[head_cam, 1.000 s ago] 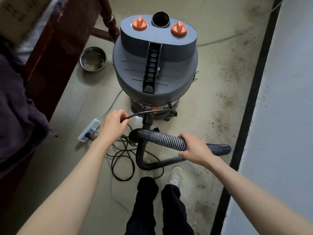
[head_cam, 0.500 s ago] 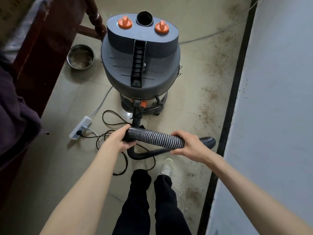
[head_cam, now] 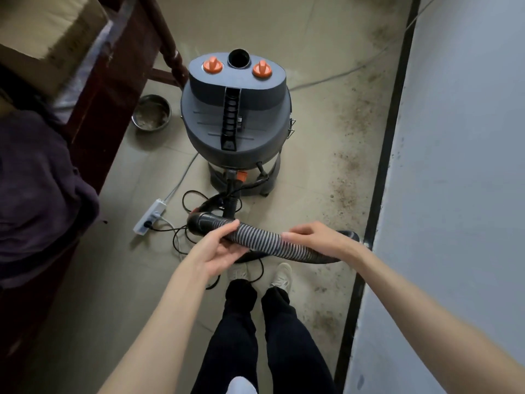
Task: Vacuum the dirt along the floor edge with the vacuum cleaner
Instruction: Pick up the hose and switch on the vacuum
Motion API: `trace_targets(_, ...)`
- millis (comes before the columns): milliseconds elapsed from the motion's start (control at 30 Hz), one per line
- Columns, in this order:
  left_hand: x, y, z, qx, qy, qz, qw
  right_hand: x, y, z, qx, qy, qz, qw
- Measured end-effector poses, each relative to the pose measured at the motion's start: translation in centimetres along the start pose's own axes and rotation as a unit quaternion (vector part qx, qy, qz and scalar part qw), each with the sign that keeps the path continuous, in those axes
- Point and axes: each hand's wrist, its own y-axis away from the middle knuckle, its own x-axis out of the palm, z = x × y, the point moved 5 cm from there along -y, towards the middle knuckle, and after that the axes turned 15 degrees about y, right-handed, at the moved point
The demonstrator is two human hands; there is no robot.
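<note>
The grey canister vacuum cleaner (head_cam: pixel 235 120) with two orange knobs stands on the floor ahead of me. Its striped hose (head_cam: pixel 264 240) is lifted crosswise in front of my legs. My left hand (head_cam: pixel 218 251) is palm up under the hose near its black cuff, thumb and fingers loosely round it. My right hand (head_cam: pixel 315 237) lies over the hose further right and holds it. The hose's dark end (head_cam: pixel 350 234) shows just past that hand, near the wall. Brown dirt (head_cam: pixel 346 189) is scattered on the tiles along the black baseboard strip (head_cam: pixel 380 180).
A white power strip (head_cam: pixel 150 216) and loops of black cord (head_cam: pixel 193 206) lie left of the hose. A metal bowl (head_cam: pixel 152 113) sits beside dark wooden furniture (head_cam: pixel 113 81). A dark cloth (head_cam: pixel 37 180) hangs at the left. The pale wall (head_cam: pixel 454 166) bounds the right side.
My left hand let go of the black cord, moved onto the hose and turned palm up under it. The view has drawn back from the vacuum. My right hand stays on the hose.
</note>
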Motion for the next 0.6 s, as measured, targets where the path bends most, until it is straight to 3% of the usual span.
trace_targets(233,2.3,4.1,4.1,0.061,-0.135,0.064,0.987,-2.8,-0.9,6.5,0.013,-0.027,-0.047,0.998)
trace_targets(467,3.0,6.3,6.2,0.128,-0.24,0.094,0.958,-1.7,-3.0,12.5,-0.009,0.16,0.006,0.987)
trace_targets(600,2.8,6.9,5.6,0.157,-0.284,0.104,0.94,-2.4,-2.7,12.7,0.01,0.131,0.003,0.991)
